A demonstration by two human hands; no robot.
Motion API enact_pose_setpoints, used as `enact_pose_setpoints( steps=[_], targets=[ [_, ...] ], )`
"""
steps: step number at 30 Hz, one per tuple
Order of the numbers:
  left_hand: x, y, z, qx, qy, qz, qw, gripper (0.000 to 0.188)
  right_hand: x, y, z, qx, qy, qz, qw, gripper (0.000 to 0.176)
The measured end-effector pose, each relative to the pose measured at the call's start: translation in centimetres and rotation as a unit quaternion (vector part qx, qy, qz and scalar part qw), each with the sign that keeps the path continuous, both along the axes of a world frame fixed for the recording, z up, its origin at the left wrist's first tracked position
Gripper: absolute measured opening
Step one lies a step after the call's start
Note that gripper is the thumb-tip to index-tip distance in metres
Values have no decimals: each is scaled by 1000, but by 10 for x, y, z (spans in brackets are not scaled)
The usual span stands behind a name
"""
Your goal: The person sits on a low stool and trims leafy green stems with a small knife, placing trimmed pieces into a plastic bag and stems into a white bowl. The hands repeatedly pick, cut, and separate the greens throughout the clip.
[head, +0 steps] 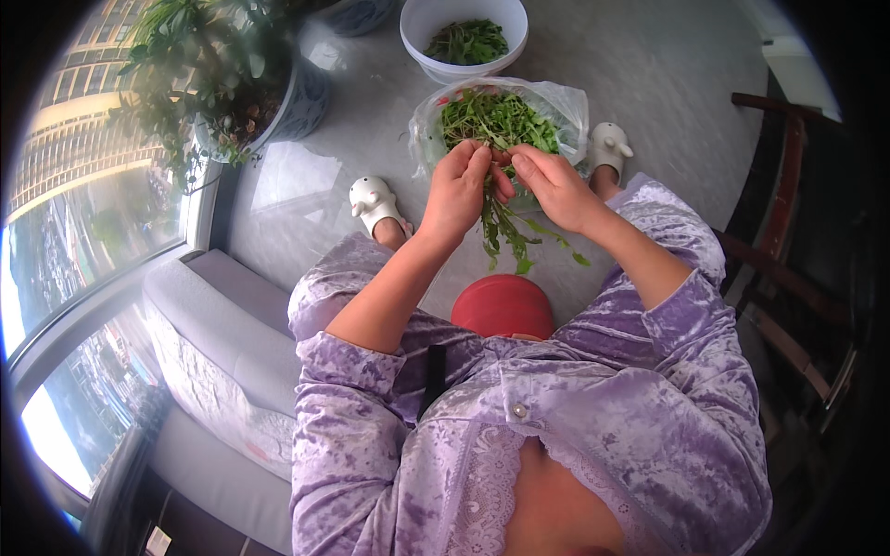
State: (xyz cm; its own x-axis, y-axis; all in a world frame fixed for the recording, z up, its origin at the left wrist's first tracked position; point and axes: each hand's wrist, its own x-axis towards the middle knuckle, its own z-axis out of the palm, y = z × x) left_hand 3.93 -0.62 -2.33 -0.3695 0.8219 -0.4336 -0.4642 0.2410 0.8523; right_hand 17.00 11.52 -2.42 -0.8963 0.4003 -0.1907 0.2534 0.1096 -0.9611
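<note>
Both hands meet over a clear plastic bag (pixel 573 111) that lies open on the floor, full of leafy greens (pixel 500 115). A bunch of greens (pixel 511 233) hangs leaf-down from my left hand (pixel 462 184), whose fingers are closed around its upper end. My right hand (pixel 553 184) has thumb and fingertips pinched together at the top of that same bunch. What exactly lies between the right fingertips is too small to make out. Beyond the bag stands a white plastic bucket (pixel 415 35) with more greens (pixel 469 43) at its bottom.
A potted plant (pixel 208 76) in a blue-patterned pot (pixel 306 101) stands by the window at the left. Below it is a grey sofa (pixel 215 333). A red round stool (pixel 502 304) shows between my knees. Dark wooden furniture (pixel 782 187) is at the right.
</note>
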Motion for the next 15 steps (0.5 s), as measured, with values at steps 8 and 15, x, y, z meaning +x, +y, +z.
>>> enact_pose_setpoints(
  steps=[8, 15],
  targets=[
    [2, 0, -1, -4, 42, 6, 999, 25, 0, -5, 7, 185, 21, 4, 983, 17],
    [4, -1, 1, -10, 67, 7, 998, 24, 0, -7, 6, 226, 23, -13, 974, 13]
  ],
)
